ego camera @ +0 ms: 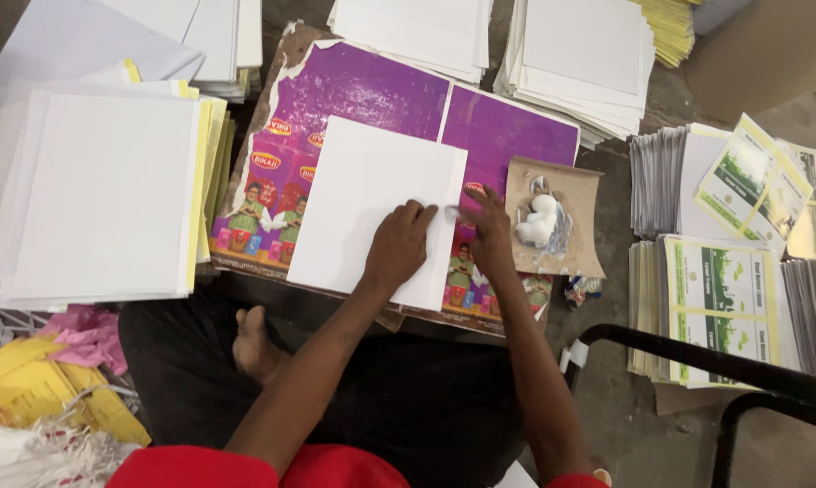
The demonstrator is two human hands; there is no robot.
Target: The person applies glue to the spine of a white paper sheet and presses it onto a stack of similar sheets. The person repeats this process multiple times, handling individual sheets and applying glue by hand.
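Both hands rest on white sheets (363, 203): left hand (399, 246) pressed flat, right hand (491, 237) fingertips spread at the right edge; glue card (553, 221) holds a white blob just right.

Two hands work at the middle: the left hand (397, 246) and the right hand (491, 237), both lying on one stack of white sheets (372, 208). Under it lies one purple printed board (372, 90). At three o'clock from the hands sits one brown card (578, 237) carrying one lump of white paste (539, 221). At nine o'clock rests one large pile of white and yellow sheets (101, 194). Toward twelve o'clock there are two more white piles (422, 27) (584, 59). At two to four o'clock lie three bundles of green-printed leaflets (720, 307) (675, 181) (756, 176). One bare foot (256, 348) shows at six o'clock, and one heap of yellow paper (37, 384) at eight o'clock.
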